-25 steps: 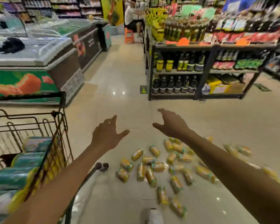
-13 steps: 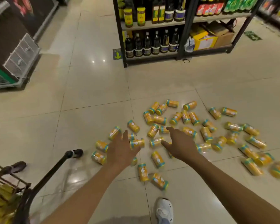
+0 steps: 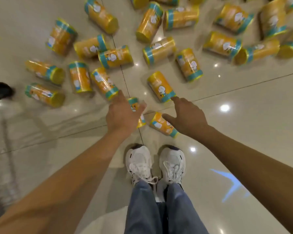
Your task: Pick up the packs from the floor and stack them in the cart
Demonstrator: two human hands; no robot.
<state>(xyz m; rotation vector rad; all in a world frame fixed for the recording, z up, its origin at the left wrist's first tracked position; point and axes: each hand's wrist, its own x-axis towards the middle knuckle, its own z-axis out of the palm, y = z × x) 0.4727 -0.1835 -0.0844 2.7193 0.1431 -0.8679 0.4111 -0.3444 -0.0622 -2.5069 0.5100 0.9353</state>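
Several yellow cylindrical packs with teal bands lie scattered on the glossy tiled floor (image 3: pixel 243 115). My left hand (image 3: pixel 122 114) hovers spread over one pack (image 3: pixel 134 105), most of which it hides. My right hand (image 3: pixel 186 115) is spread above another pack (image 3: pixel 161 124), its forefinger near the teal end of a third pack (image 3: pixel 161 86). Neither hand holds anything. The cart is out of view.
My two white shoes (image 3: pixel 156 162) stand just below the nearest packs. A dark rounded object (image 3: pixel 0 90), perhaps the cart's handle end, shows at the left edge. More packs (image 3: pixel 222 43) crowd the top and right of the floor.
The view has tilted down from the aisle and cart to the floor at my feet. Both hands have come down close over the nearest packs.
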